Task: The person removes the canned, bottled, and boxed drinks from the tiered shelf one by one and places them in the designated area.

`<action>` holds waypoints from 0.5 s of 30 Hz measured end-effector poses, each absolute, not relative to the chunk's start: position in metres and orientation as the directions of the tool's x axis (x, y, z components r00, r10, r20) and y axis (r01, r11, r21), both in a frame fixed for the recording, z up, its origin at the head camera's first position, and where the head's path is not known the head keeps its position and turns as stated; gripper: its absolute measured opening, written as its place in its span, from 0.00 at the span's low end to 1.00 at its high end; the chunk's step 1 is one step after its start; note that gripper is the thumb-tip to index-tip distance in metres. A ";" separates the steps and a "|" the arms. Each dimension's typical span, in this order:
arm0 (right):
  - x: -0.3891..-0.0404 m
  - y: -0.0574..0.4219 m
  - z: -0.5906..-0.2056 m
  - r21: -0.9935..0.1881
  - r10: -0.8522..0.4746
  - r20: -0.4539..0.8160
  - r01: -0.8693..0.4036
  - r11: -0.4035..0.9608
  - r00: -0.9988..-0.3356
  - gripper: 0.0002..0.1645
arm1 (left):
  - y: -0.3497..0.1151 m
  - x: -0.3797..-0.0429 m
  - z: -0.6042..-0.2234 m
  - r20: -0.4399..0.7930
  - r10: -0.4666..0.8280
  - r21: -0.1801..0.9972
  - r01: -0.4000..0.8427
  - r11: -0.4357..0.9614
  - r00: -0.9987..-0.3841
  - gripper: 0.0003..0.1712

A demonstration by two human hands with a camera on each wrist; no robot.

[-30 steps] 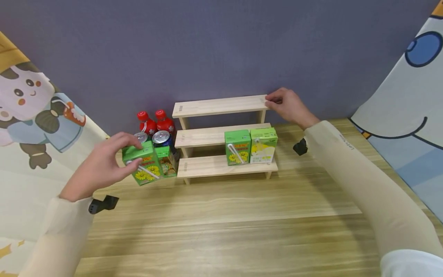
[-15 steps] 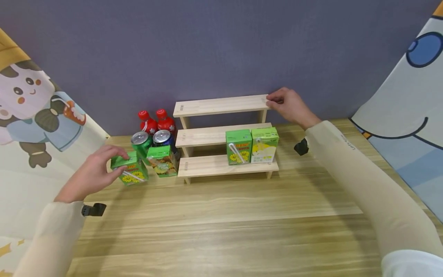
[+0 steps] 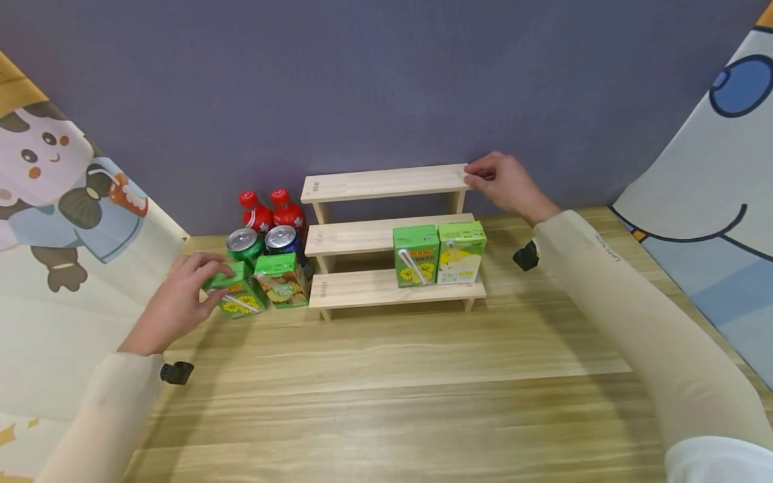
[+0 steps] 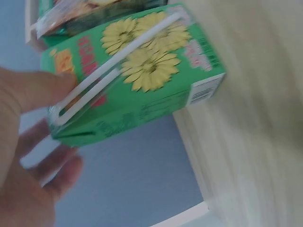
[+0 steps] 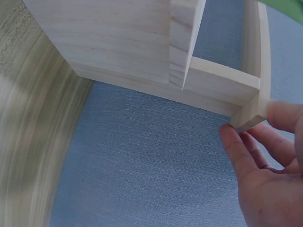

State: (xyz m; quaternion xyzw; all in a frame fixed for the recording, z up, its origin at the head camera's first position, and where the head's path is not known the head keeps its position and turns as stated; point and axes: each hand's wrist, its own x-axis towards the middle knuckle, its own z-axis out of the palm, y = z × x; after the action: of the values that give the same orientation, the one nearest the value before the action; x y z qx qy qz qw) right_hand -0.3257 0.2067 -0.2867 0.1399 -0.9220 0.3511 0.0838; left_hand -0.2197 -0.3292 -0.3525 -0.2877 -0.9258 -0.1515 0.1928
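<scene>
My left hand (image 3: 181,295) pinches a green juice box (image 3: 244,300) with yellow flowers and a white straw on its front. In the left wrist view the thumb lies on the front of this juice box (image 4: 151,71), low by the table. Another green juice box (image 3: 282,285) stands just to its right. My right hand (image 3: 507,188) grips the right end of the top step of a three-tier wooden display stand (image 3: 374,184). The right wrist view shows thumb and fingers around the corner of the stand (image 5: 253,113).
Behind the left boxes stand a green can (image 3: 244,245), a blue can (image 3: 282,239) and red-capped bottles (image 3: 288,213). On the stand's lowest step are a green juice box (image 3: 417,258) and a pale green-and-white one (image 3: 460,255). A grey-blue wall (image 3: 386,80) rises behind.
My left hand has carried the juice box left and down, away from in front of the neighbouring box, then slightly back right beside it. The right hand keeps its grip on the stand.
</scene>
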 end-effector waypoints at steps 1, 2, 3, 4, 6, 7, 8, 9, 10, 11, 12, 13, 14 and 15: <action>-0.326 0.207 -0.286 -0.620 -0.201 0.253 -0.318 0.717 -0.946 0.22 | -0.329 -0.219 -0.354 0.465 0.476 0.152 0.597 0.788 -0.746 0.23; -0.326 0.207 -0.286 -0.619 -0.201 0.255 -0.319 0.718 -0.946 0.22 | -0.328 -0.220 -0.355 0.486 0.476 0.140 0.603 0.786 -0.733 0.23; -0.326 0.207 -0.286 -0.618 -0.201 0.257 -0.321 0.718 -0.945 0.22 | -0.327 -0.220 -0.357 0.502 0.476 0.132 0.608 0.783 -0.722 0.23; -0.326 0.207 -0.286 -0.618 -0.202 0.259 -0.323 0.717 -0.944 0.21 | -0.326 -0.220 -0.358 0.514 0.476 0.131 0.614 0.778 -0.714 0.23; -0.327 0.208 -0.287 -0.615 -0.206 0.257 -0.325 0.718 -0.944 0.21 | -0.324 -0.222 -0.360 0.523 0.474 0.136 0.619 0.774 -0.708 0.23; -0.327 0.208 -0.287 -0.613 -0.209 0.256 -0.326 0.720 -0.944 0.21 | -0.323 -0.223 -0.361 0.525 0.472 0.140 0.619 0.773 -0.708 0.23; -0.327 0.208 -0.288 -0.614 -0.210 0.257 -0.327 0.719 -0.943 0.21 | -0.322 -0.224 -0.361 0.526 0.470 0.146 0.619 0.771 -0.709 0.23; -0.327 0.209 -0.288 -0.613 -0.211 0.258 -0.328 0.719 -0.943 0.21 | -0.321 -0.224 -0.362 0.525 0.469 0.150 0.620 0.770 -0.710 0.23; -0.328 0.209 -0.289 -0.614 -0.211 0.258 -0.328 0.718 -0.943 0.21 | -0.321 -0.225 -0.362 0.525 0.468 0.155 0.620 0.769 -0.711 0.23; -0.328 0.209 -0.289 -0.613 -0.210 0.259 -0.329 0.719 -0.943 0.21 | -0.320 -0.226 -0.362 0.523 0.468 0.158 0.621 0.768 -0.713 0.23; -0.328 0.208 -0.289 -0.612 -0.209 0.261 -0.329 0.719 -0.942 0.21 | -0.320 -0.227 -0.362 0.522 0.469 0.160 0.622 0.767 -0.713 0.23; -0.328 0.208 -0.289 -0.608 -0.209 0.262 -0.329 0.723 -0.942 0.21 | -0.319 -0.227 -0.362 0.519 0.470 0.163 0.623 0.765 -0.714 0.23; -0.329 0.208 -0.289 -0.610 -0.207 0.264 -0.329 0.721 -0.942 0.21 | -0.319 -0.228 -0.362 0.517 0.470 0.166 0.623 0.765 -0.715 0.23; -0.329 0.208 -0.289 -0.612 -0.204 0.266 -0.329 0.719 -0.942 0.21 | -0.319 -0.228 -0.362 0.515 0.471 0.169 0.623 0.764 -0.717 0.23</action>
State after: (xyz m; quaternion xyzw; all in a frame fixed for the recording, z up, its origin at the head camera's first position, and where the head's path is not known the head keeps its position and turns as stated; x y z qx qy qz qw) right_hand -0.3290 0.2079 -0.2894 0.1444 -0.9228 0.3456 0.0902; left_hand -0.2282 -0.3185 -0.3616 -0.3000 -0.9112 -0.1674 0.2273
